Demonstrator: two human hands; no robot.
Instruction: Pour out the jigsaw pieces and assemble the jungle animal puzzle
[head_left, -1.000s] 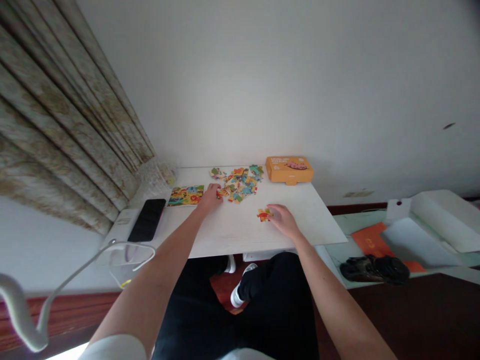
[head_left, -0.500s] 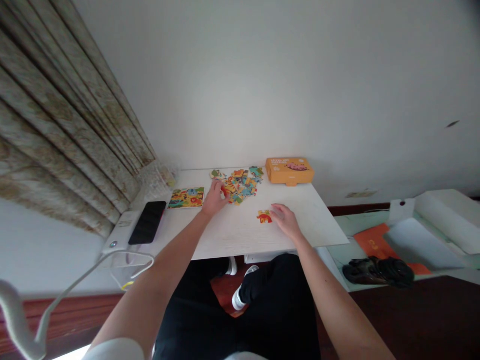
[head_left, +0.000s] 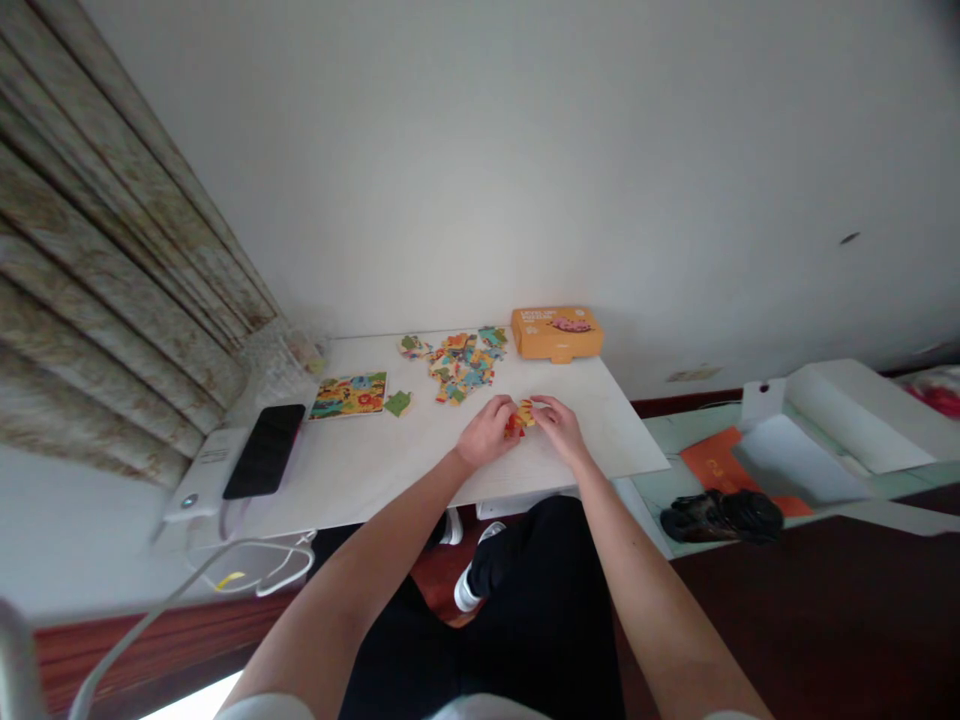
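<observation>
The small red-and-yellow jigsaw pieces [head_left: 520,418] are now pinched between the left hand [head_left: 489,432] and the right hand [head_left: 561,430], which have come together from either side, fingers pressed in, on the white desk [head_left: 420,480]. A green piece [head_left: 398,403] now lies just beside the picture card [head_left: 349,395] — apart from the loose pile [head_left: 461,367].

- Left hand [head_left: 489,432]: above the middle of the table [head_left: 375,475], back of the hand upward, fingers [head_left: 504,410] curled inward toward the right hand.
- Right hand [head_left: 561,430]: just beside the left hand above the table, fingertips [head_left: 540,404] pinched forward and nearly meeting the left fingers.
- Left forearm [head_left: 375,560]: bare, angled up and rightward from the near side of the table, wrist slightly bent.
- Right forearm [head_left: 645,590]: bare, angled up and leftward toward the table, wrist slightly bent.
</observation>
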